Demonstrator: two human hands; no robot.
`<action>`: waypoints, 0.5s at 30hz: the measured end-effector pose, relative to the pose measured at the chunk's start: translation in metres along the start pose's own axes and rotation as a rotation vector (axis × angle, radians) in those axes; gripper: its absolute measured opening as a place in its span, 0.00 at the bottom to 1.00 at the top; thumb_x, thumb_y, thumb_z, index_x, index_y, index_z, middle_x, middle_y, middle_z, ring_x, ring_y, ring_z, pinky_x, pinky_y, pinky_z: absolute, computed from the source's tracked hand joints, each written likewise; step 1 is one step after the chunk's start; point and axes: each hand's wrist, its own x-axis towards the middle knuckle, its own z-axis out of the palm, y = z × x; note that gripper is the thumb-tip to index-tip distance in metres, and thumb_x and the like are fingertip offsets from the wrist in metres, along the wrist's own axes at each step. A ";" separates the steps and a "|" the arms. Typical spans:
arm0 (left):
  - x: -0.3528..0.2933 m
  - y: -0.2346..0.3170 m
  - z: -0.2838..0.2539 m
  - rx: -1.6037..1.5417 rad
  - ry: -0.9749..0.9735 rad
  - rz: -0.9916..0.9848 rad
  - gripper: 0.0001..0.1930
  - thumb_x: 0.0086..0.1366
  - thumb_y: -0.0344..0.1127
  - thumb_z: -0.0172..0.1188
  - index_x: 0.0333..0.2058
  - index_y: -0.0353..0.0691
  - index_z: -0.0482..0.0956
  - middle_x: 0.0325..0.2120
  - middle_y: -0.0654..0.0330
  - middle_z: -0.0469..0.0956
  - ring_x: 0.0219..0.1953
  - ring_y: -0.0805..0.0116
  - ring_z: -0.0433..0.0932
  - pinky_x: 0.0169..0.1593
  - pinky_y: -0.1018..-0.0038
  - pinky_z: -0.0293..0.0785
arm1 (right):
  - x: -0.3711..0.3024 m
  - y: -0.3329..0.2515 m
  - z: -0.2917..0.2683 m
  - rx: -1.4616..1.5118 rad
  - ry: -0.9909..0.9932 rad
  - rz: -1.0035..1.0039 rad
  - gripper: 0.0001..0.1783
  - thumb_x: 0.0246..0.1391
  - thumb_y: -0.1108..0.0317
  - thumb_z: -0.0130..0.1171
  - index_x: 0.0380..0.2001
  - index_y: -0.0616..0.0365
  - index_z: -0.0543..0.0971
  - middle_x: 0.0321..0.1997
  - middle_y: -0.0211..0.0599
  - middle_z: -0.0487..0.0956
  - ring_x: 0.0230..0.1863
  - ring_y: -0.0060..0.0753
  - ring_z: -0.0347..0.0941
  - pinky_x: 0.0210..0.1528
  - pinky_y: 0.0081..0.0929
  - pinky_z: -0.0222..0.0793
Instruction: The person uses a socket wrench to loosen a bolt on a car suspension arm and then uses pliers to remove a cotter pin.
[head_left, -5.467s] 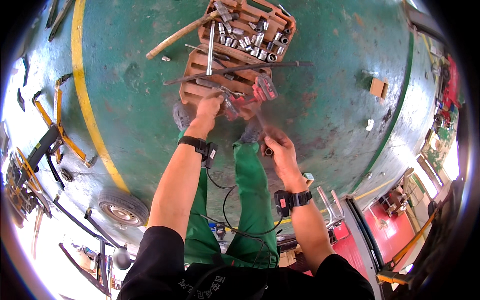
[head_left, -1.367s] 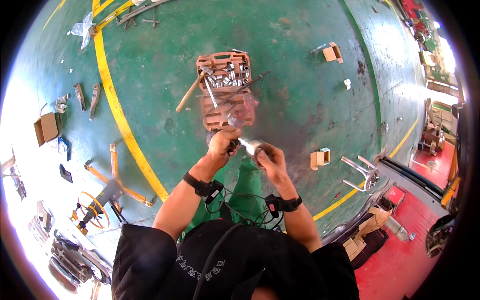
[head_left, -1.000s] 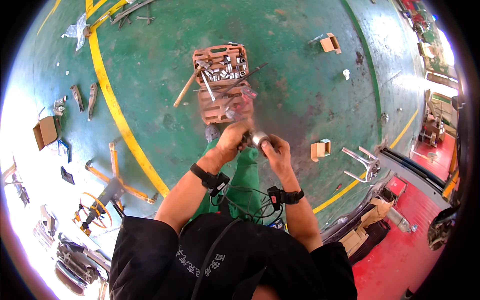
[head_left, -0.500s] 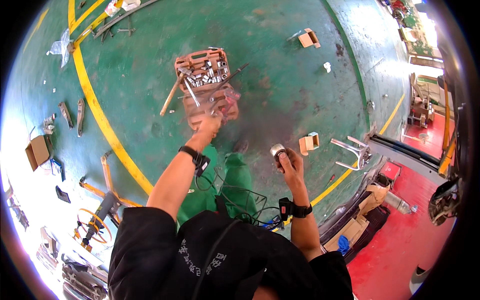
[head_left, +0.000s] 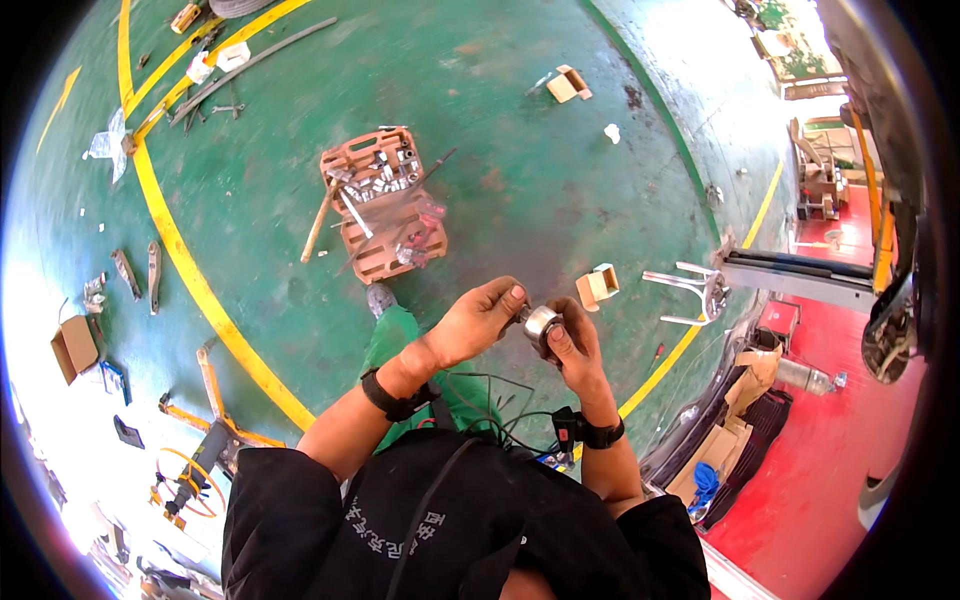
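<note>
In front of my body, my right hand [head_left: 575, 345] is closed round a short, round metal part [head_left: 541, 325] with a shiny silver collar and a darker body. My left hand [head_left: 478, 322] comes in from the left, its thumb and fingers pinched at a small dark end on the near side of this part. What exactly the left fingertips grip is partly covered by them. Ahead on the green floor lies an opened orange-brown socket case [head_left: 385, 264], with sockets inside. Across its left side rests a wooden-handled hammer [head_left: 318, 222].
A small opened carton [head_left: 597, 287] stands beyond my right hand, and another carton [head_left: 568, 84] lies farther off. At right are a silver three-legged metal piece [head_left: 690, 293] and a grey lift arm [head_left: 800, 277]. An orange-framed jack [head_left: 205, 455] is at left.
My left hand has left the socket case and come back to the metal part in my right hand. My right hand has moved slightly inward; the view has shifted.
</note>
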 end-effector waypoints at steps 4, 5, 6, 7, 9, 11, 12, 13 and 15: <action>0.001 0.003 0.045 0.429 0.091 0.186 0.17 0.74 0.45 0.45 0.34 0.36 0.71 0.20 0.56 0.71 0.22 0.59 0.68 0.28 0.68 0.67 | -0.036 -0.004 -0.024 0.044 0.032 -0.061 0.28 0.56 0.47 0.62 0.45 0.60 0.67 0.29 0.26 0.72 0.25 0.14 0.62 0.24 0.14 0.55; -0.002 0.010 0.058 0.538 0.097 0.223 0.17 0.74 0.44 0.45 0.34 0.35 0.71 0.20 0.51 0.71 0.22 0.52 0.69 0.29 0.64 0.68 | -0.048 -0.003 -0.030 0.059 0.061 -0.074 0.28 0.56 0.49 0.62 0.46 0.60 0.67 0.29 0.26 0.72 0.26 0.14 0.63 0.25 0.14 0.56; -0.002 0.013 0.074 0.579 0.104 0.237 0.16 0.73 0.42 0.45 0.33 0.34 0.70 0.21 0.47 0.72 0.24 0.44 0.69 0.30 0.61 0.68 | -0.060 0.000 -0.040 0.041 0.113 -0.097 0.27 0.57 0.52 0.62 0.49 0.61 0.67 0.30 0.26 0.72 0.27 0.14 0.63 0.27 0.15 0.58; -0.002 0.016 0.088 0.613 0.096 0.268 0.15 0.73 0.40 0.45 0.33 0.34 0.70 0.22 0.42 0.72 0.27 0.37 0.69 0.31 0.58 0.68 | -0.069 -0.004 -0.047 0.025 0.111 -0.083 0.27 0.58 0.53 0.61 0.50 0.61 0.66 0.30 0.27 0.72 0.28 0.14 0.63 0.28 0.15 0.59; -0.005 0.026 0.107 0.744 0.068 0.332 0.12 0.71 0.38 0.48 0.31 0.37 0.70 0.20 0.45 0.75 0.27 0.37 0.73 0.27 0.50 0.67 | -0.084 -0.016 -0.059 0.006 0.100 -0.077 0.26 0.59 0.55 0.61 0.50 0.61 0.66 0.31 0.26 0.72 0.29 0.14 0.63 0.29 0.15 0.59; -0.006 0.030 0.123 0.742 0.037 0.400 0.12 0.70 0.36 0.49 0.27 0.37 0.70 0.20 0.45 0.76 0.26 0.40 0.75 0.26 0.53 0.67 | -0.099 -0.023 -0.071 0.023 0.070 -0.077 0.28 0.58 0.53 0.60 0.52 0.60 0.66 0.32 0.26 0.72 0.29 0.14 0.62 0.28 0.14 0.57; -0.005 0.030 0.128 0.811 0.016 0.411 0.12 0.70 0.35 0.50 0.28 0.36 0.71 0.19 0.46 0.75 0.25 0.41 0.75 0.26 0.54 0.68 | -0.104 -0.024 -0.076 0.046 0.050 -0.071 0.31 0.58 0.50 0.60 0.54 0.59 0.65 0.33 0.25 0.72 0.28 0.13 0.61 0.27 0.14 0.55; -0.007 0.033 0.137 0.796 -0.004 0.416 0.11 0.70 0.35 0.50 0.28 0.36 0.72 0.19 0.47 0.75 0.24 0.41 0.75 0.26 0.56 0.69 | -0.110 -0.023 -0.079 0.083 0.010 -0.050 0.34 0.57 0.47 0.61 0.55 0.59 0.64 0.35 0.25 0.72 0.28 0.13 0.60 0.26 0.14 0.52; -0.005 0.030 0.149 0.776 -0.047 0.426 0.10 0.69 0.35 0.51 0.30 0.36 0.73 0.19 0.48 0.75 0.24 0.42 0.75 0.26 0.58 0.70 | -0.127 -0.020 -0.082 0.178 0.053 -0.070 0.34 0.57 0.45 0.60 0.55 0.59 0.64 0.34 0.25 0.71 0.28 0.13 0.59 0.26 0.14 0.52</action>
